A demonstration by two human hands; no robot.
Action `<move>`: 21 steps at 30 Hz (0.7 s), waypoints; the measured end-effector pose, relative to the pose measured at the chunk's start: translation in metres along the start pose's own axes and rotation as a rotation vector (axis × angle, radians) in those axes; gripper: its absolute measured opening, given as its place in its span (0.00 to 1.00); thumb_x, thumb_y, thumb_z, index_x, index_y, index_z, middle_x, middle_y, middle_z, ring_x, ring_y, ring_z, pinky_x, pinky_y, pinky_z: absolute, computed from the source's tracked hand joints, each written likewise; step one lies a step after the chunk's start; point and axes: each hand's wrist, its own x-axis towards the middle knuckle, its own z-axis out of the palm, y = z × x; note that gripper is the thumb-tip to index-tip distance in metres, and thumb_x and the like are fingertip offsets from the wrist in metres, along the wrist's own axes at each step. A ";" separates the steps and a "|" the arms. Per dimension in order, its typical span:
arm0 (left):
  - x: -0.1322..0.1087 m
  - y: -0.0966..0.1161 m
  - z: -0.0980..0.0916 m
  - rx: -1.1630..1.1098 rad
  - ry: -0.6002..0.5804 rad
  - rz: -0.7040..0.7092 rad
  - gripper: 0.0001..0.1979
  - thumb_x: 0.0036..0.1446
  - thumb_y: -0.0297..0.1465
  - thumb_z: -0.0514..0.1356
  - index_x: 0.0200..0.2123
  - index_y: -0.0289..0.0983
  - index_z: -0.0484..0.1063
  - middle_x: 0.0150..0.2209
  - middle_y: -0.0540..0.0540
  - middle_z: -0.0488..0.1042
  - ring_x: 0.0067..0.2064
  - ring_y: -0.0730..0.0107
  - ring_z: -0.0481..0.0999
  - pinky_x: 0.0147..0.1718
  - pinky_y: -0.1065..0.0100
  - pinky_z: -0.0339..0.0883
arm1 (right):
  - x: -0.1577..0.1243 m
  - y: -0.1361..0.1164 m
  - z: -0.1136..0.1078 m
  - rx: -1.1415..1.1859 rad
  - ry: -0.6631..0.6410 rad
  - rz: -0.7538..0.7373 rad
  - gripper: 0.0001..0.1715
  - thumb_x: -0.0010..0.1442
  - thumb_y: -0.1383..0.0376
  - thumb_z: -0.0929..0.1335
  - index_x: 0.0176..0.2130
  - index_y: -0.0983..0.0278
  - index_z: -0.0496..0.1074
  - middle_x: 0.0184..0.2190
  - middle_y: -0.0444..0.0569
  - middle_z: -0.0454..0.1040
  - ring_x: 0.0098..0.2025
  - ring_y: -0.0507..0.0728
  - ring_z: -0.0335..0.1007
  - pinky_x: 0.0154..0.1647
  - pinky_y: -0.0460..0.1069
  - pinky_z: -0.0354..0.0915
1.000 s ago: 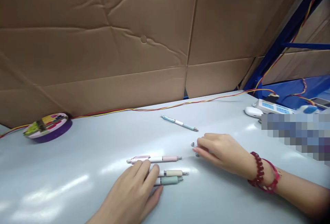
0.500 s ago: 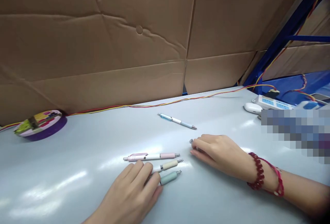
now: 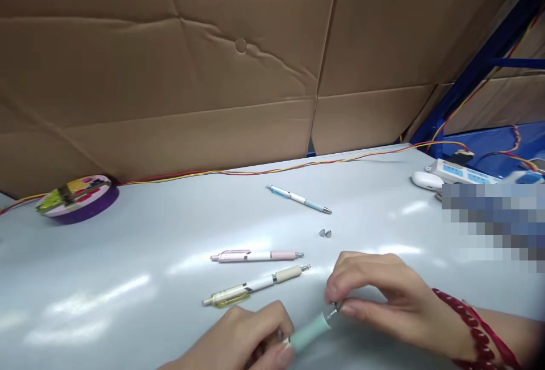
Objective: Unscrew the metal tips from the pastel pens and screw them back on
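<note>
My left hand (image 3: pixel 244 339) grips a mint-green pen (image 3: pixel 309 333) near the bottom edge, its tip pointing right. My right hand (image 3: pixel 377 296), with red bead bracelets on the wrist, pinches a small metal tip piece at the pen's front end. On the pale table (image 3: pixel 128 279) lie a beige-and-yellow pen (image 3: pixel 255 286), a pink pen (image 3: pixel 258 256) and, further back, a light-blue pen (image 3: pixel 298 198). Two small grey cone tips (image 3: pixel 325 233) lie loose just beyond my right hand.
A round purple tin (image 3: pixel 79 198) with a printed lid sits at the far left. A red-and-yellow cable (image 3: pixel 238 172) runs along the cardboard wall (image 3: pixel 213 63). A white power strip (image 3: pixel 462 172) and a white mouse-like object (image 3: pixel 427 180) lie far right, by a blue frame.
My left hand lifted the green pen away from the other two and drew it toward me. My right hand left the loose tips and came to the green pen's front end.
</note>
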 end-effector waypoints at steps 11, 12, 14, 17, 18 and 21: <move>0.005 0.003 -0.005 -0.100 -0.006 -0.058 0.17 0.65 0.43 0.40 0.29 0.40 0.55 0.22 0.54 0.59 0.24 0.71 0.58 0.25 0.73 0.54 | 0.002 0.006 0.000 -0.006 0.065 -0.039 0.12 0.58 0.75 0.67 0.41 0.61 0.72 0.33 0.47 0.76 0.35 0.52 0.71 0.37 0.47 0.68; 0.005 0.006 -0.006 -0.089 0.012 -0.093 0.16 0.65 0.43 0.40 0.29 0.40 0.55 0.22 0.53 0.60 0.25 0.70 0.58 0.27 0.73 0.55 | 0.003 0.006 0.000 -0.006 0.067 -0.022 0.11 0.58 0.74 0.67 0.41 0.61 0.72 0.32 0.47 0.76 0.35 0.52 0.71 0.36 0.46 0.68; 0.005 0.009 -0.007 -0.072 0.028 -0.130 0.16 0.65 0.42 0.40 0.29 0.40 0.56 0.23 0.53 0.61 0.27 0.70 0.59 0.29 0.73 0.56 | 0.004 0.005 0.000 -0.004 0.060 0.001 0.10 0.58 0.73 0.68 0.40 0.62 0.72 0.32 0.47 0.76 0.34 0.51 0.71 0.36 0.46 0.68; 0.005 0.011 -0.008 -0.083 -0.010 -0.137 0.16 0.64 0.43 0.41 0.29 0.40 0.56 0.24 0.52 0.61 0.27 0.69 0.60 0.30 0.73 0.57 | 0.005 0.004 -0.001 -0.001 0.042 -0.006 0.09 0.58 0.73 0.68 0.40 0.62 0.73 0.32 0.47 0.76 0.35 0.51 0.71 0.37 0.46 0.68; 0.004 0.011 -0.008 -0.082 -0.017 -0.140 0.17 0.64 0.43 0.41 0.29 0.40 0.56 0.25 0.52 0.61 0.27 0.69 0.60 0.30 0.73 0.58 | 0.005 0.003 0.000 -0.007 0.041 -0.014 0.09 0.58 0.73 0.68 0.40 0.62 0.73 0.32 0.47 0.76 0.35 0.51 0.71 0.37 0.45 0.68; 0.002 0.013 -0.009 -0.074 -0.032 -0.150 0.17 0.64 0.43 0.41 0.29 0.40 0.57 0.25 0.52 0.62 0.27 0.69 0.61 0.31 0.73 0.58 | 0.004 0.004 0.001 -0.056 0.049 -0.029 0.08 0.58 0.72 0.68 0.40 0.63 0.73 0.31 0.47 0.76 0.34 0.51 0.71 0.36 0.44 0.67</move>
